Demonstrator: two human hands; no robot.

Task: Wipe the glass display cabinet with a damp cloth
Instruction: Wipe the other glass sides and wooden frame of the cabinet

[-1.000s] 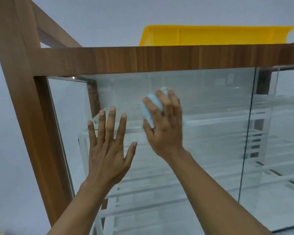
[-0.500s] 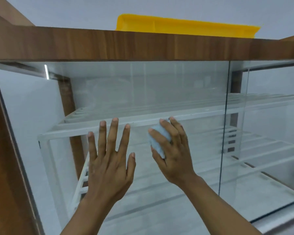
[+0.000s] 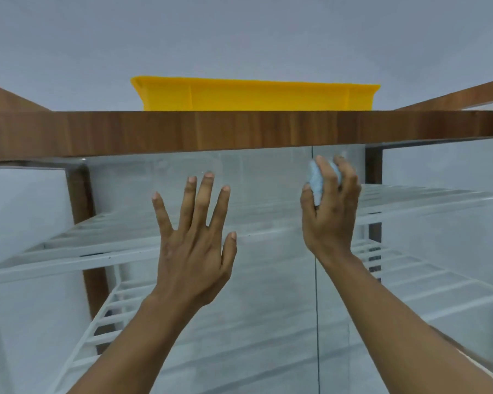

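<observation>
Wiping is underway: the right hand (image 3: pixel 329 214) grips the balled cloth (image 3: pixel 316 182) high on the cabinet glass (image 3: pixel 268 294), with the left hand (image 3: pixel 194 245) spread flat beside it. The next move is likely a downward stroke.

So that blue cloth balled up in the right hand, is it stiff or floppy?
Probably floppy: the light blue cloth is crumpled into a wad, bulging between fingers of the right hand. Likely light too, as curled fingers alone hold it up at the glass display cabinet.

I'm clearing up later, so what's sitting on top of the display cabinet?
A yellow plastic tub stands on the cabinet's wooden top. Only its front wall and rim show; the wooden edge hides its base, and its inside cannot be seen.
</observation>
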